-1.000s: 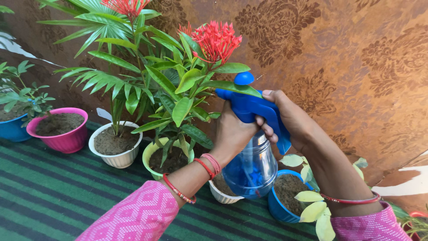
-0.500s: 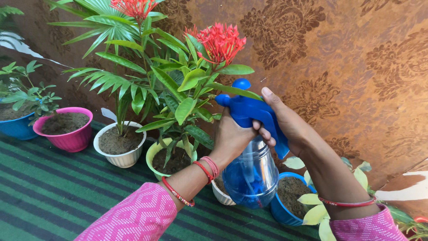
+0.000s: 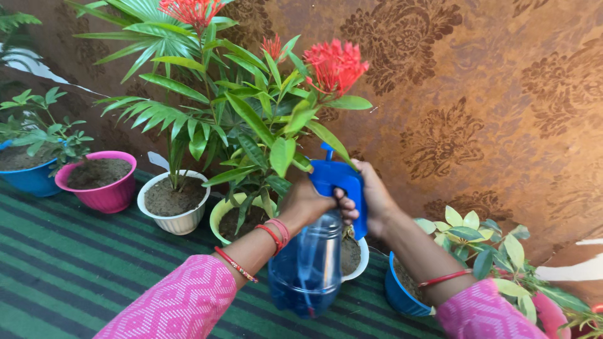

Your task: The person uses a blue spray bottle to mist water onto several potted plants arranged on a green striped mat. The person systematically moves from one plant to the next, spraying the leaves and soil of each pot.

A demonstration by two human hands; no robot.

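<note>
Both hands are lowering the spray bottle [image 3: 308, 267], drawing it nearer the body. Right hand [image 3: 370, 198] fingers are curling around its blue trigger head, left hand [image 3: 304, 204] is gripping the neck; the bottle is standing upright, nozzle pointing toward the red-flowered plant [image 3: 276, 138].

We look down from a single head-worn camera, close over our hands [image 3: 342, 201], facing the patterned wall [image 3: 477, 94] ahead.

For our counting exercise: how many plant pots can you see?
6: blue pot far left, pink pot, white pot, yellow-green pot, white pot behind the bottle, blue pot right. More may be hidden.
</note>
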